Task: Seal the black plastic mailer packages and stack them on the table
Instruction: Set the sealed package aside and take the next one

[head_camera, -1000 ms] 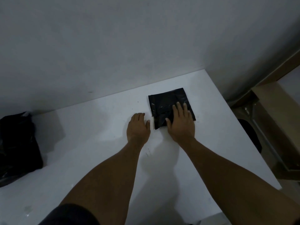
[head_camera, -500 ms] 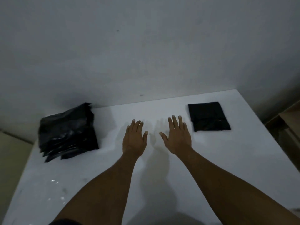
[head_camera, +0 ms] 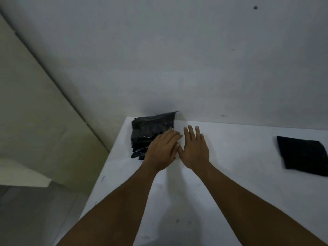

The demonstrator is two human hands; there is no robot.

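Note:
A pile of crumpled black plastic mailers sits at the far left corner of the white table, against the wall. My left hand is over the pile's right side, fingers extended and together, covering part of it; I cannot tell if it grips anything. My right hand lies flat just right of the pile, fingers spread, holding nothing. One flat folded black mailer lies alone at the table's far right, well away from both hands.
A grey wall runs directly behind the table. The table's left edge drops off to a grey floor, with a pale beige wall further left.
The view has swung left. Both hands moved left from the folded mailer across the table to the pile; the left hand now reaches onto the pile. The folded mailer stays where it lay.

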